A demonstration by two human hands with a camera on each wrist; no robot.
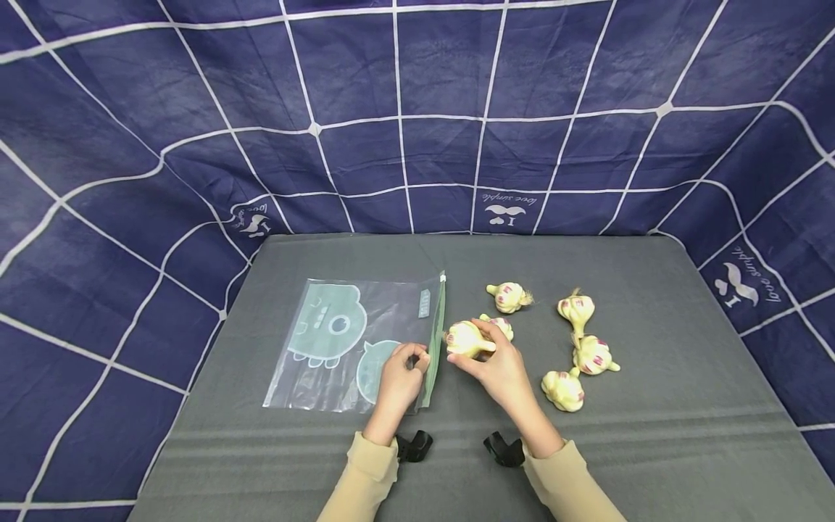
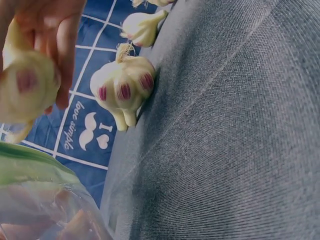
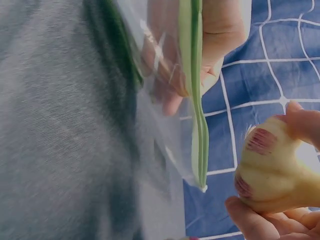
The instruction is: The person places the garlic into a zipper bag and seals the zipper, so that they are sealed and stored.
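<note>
A clear zip bag with pale blue cartoon prints lies on the grey table, its green zip edge facing right. My left hand pinches the bag near that edge; in the right wrist view the fingers show through the plastic, and the zip strip stands raised. Just right of the opening, my right hand holds a garlic bulb between thumb and fingers. In the right wrist view this bulb has purple-red patches and is apart from the bag.
Another garlic bulb lies partly hidden behind my right hand. One bulb sits farther back. To the right are three more: a far bulb, a middle bulb and a near bulb. A blue gridded cloth surrounds the table.
</note>
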